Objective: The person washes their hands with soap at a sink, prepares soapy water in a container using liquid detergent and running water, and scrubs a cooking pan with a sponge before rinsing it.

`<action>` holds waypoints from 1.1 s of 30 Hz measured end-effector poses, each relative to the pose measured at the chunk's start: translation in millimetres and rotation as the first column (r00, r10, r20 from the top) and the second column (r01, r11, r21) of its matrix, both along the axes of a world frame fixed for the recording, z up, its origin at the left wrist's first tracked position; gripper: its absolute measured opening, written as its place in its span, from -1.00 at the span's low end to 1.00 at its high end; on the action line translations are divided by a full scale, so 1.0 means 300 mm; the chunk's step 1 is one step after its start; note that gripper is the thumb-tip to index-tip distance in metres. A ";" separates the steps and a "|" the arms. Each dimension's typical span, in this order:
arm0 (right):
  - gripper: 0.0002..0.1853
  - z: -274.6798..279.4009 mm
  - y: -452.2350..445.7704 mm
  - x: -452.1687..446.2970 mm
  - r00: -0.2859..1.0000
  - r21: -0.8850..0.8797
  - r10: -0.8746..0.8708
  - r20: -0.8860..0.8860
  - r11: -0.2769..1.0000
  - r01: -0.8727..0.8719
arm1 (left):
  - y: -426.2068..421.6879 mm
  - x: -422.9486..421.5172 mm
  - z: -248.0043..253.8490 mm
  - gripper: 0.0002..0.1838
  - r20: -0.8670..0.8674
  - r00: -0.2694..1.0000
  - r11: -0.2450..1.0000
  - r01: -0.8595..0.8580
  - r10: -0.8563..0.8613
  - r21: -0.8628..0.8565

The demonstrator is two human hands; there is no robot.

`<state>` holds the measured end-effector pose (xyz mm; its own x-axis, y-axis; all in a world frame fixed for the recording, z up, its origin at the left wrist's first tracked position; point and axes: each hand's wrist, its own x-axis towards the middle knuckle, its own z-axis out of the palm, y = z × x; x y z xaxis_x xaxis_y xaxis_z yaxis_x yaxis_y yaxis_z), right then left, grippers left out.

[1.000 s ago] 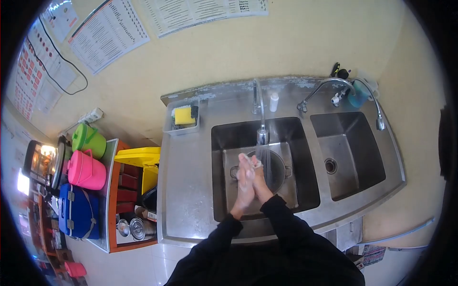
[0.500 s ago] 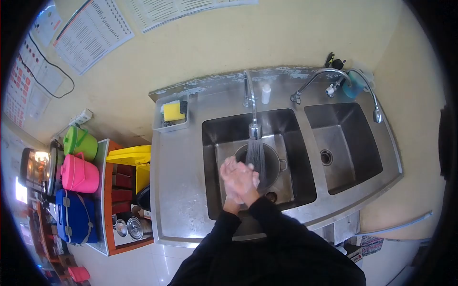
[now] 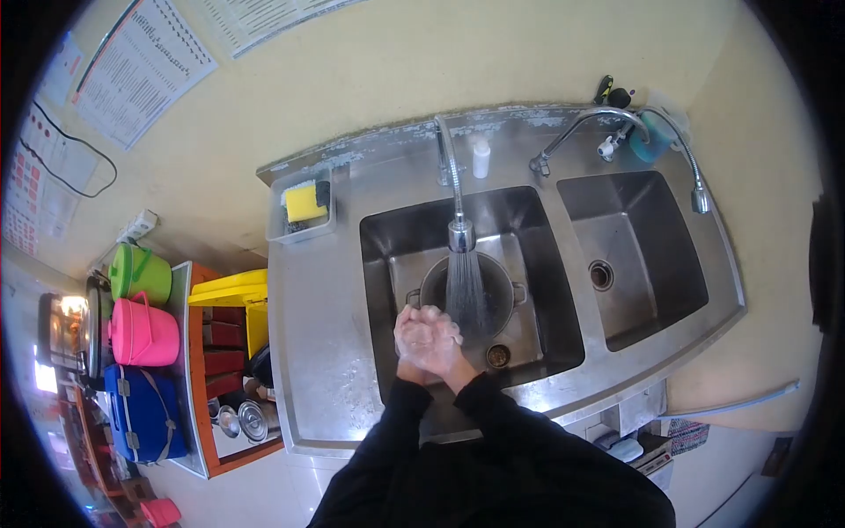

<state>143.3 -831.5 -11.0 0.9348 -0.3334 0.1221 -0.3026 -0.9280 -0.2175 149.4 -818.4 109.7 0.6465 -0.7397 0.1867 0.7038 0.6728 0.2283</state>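
Observation:
My left hand and my right hand are pressed together over the left sink basin, palms turned up and fingers loosely curved in a cup. White lather covers them, and neither holds an object. Just beyond them a pot with two side handles sits in the basin. Water sprays into it from the flexible faucet's head; the stream falls beyond my fingertips. Where the two hands overlap, some fingers are hidden.
A clear tub with a yellow sponge stands at the back left. Behind the basin is a white bottle. The second basin lies right, with another faucet. Left are a pink bucket and a blue cooler.
My hands went from rubbing one over the other to a cupped, palms-up pose, slightly left and lower. The view has shifted a little. Water keeps running.

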 end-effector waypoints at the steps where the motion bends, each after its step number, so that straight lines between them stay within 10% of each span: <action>1: -0.87 -0.005 0.000 -0.012 0.969 0.699 -0.227 0.102 0.709 0.092 | 0.020 0.006 -0.007 -0.52 0.024 0.999 0.995 -0.032 0.030 0.096; 2: -0.86 -0.015 -0.053 -0.036 0.983 0.988 -0.183 0.000 0.152 0.028 | 0.035 0.010 -0.016 -0.54 0.024 0.993 0.960 -0.118 0.116 0.253; 3: -0.86 0.032 -0.114 -0.059 0.994 0.882 -0.091 -0.055 -0.471 0.006 | 0.042 0.014 -0.037 -0.56 0.061 0.975 0.873 -0.220 0.216 0.435; 5: -0.84 0.140 -0.174 -0.046 0.997 0.823 -0.030 -0.076 -0.566 0.046 | 0.033 0.026 -0.109 -0.60 0.233 0.910 0.579 -0.401 0.344 0.710; 7: -0.80 0.213 -0.203 -0.034 0.986 0.889 -0.139 -0.091 0.434 0.143 | -0.015 0.033 -0.180 -0.65 0.428 0.831 0.255 -0.527 0.356 0.811; 10: -0.78 0.132 -0.261 0.032 0.953 0.890 -0.304 0.021 0.440 0.121 | -0.148 0.033 -0.202 -0.70 0.255 0.865 0.261 -0.391 0.432 0.883; 13: -0.75 0.130 -0.312 0.089 0.883 0.984 -0.434 -0.177 -0.111 0.143 | -0.220 0.059 -0.268 -0.54 0.133 0.924 0.452 -0.297 0.359 0.841; 16: -0.72 0.099 -0.360 0.117 0.856 0.912 -0.445 -0.262 -0.404 0.069 | -0.214 0.111 -0.317 -0.56 -0.109 0.940 0.666 -0.145 0.325 0.732; 22: -0.67 -0.028 -0.385 0.182 0.804 0.784 -0.502 -0.318 -0.617 -0.075 | -0.246 0.232 -0.524 -0.62 -0.361 0.920 0.786 0.110 0.151 0.608; 24: -0.66 -0.071 -0.372 0.188 0.779 0.748 -0.531 -0.333 -0.651 -0.125 | -0.253 0.194 -0.535 -0.55 0.043 0.998 0.685 -0.062 0.045 0.726; 26: -0.64 -0.118 -0.376 0.171 0.756 0.712 -0.555 -0.347 -0.681 -0.173 | -0.262 0.166 -0.390 -0.53 -0.521 0.853 0.803 0.303 0.011 0.514; 33: -0.60 -0.241 -0.391 0.108 0.906 0.409 -0.357 -0.226 -0.879 -0.244 | -0.258 0.111 -0.546 -0.49 -0.278 0.879 0.730 -0.109 0.388 0.675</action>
<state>175.8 -949.0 -83.3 0.8866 -0.0790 -0.4557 0.0274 0.9925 -0.1188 182.8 -895.8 -54.3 0.7355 -0.3939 -0.5513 0.6512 0.6357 0.4145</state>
